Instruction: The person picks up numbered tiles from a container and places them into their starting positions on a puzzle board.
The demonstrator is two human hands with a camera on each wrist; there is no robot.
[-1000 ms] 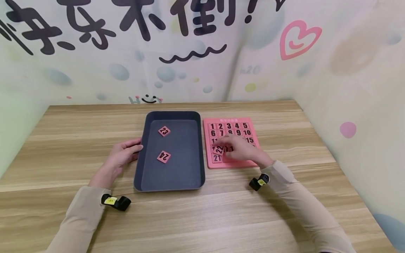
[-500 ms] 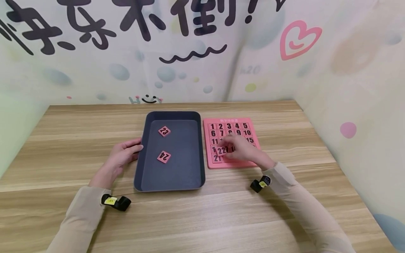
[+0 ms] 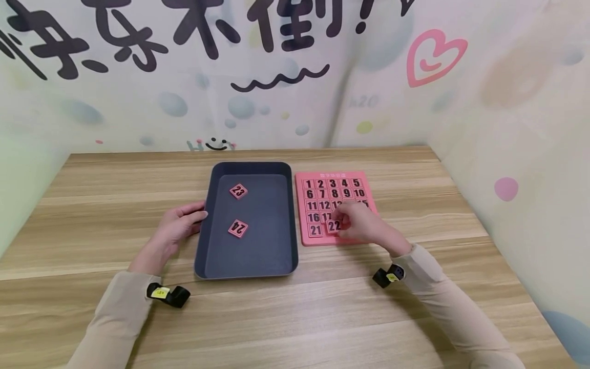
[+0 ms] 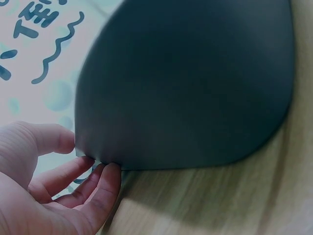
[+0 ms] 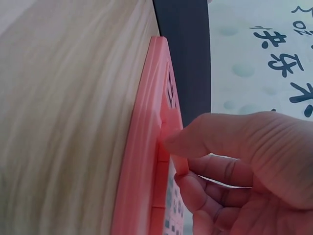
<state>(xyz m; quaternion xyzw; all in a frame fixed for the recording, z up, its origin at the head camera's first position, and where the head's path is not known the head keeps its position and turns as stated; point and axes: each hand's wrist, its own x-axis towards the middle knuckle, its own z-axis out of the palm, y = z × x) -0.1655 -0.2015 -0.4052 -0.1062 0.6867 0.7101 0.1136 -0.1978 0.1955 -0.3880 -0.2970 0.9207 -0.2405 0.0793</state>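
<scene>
My right hand (image 3: 359, 221) pinches a pink number tile marked 22 (image 3: 333, 226) between thumb and fingers. This tile is at the bottom row of a pink number puzzle board (image 3: 304, 239), just right of tile 21 (image 3: 315, 230), and looks slightly tilted. In the right wrist view the tile's thin edge (image 5: 179, 163) shows between thumb and fingertips, close over the board's recess. My left hand (image 3: 178, 225) holds the left rim of a dark grey tray (image 3: 201, 246), thumb at the rim and fingertips against its side. Part of the board is hidden behind my right hand.
Two loose tiles lie in the tray: tile 23 (image 3: 238, 191) toward the back and tile 24 (image 3: 238, 228), turned upside down, nearer the middle. The tray stands just left of the board on a wooden table (image 3: 295, 323). A printed wall (image 3: 295, 118) rises behind the table.
My right hand has turned tile 22 upright and carried it right and slightly down, from over the row above to beside tile 21. My left hand and the tray have stayed put.
</scene>
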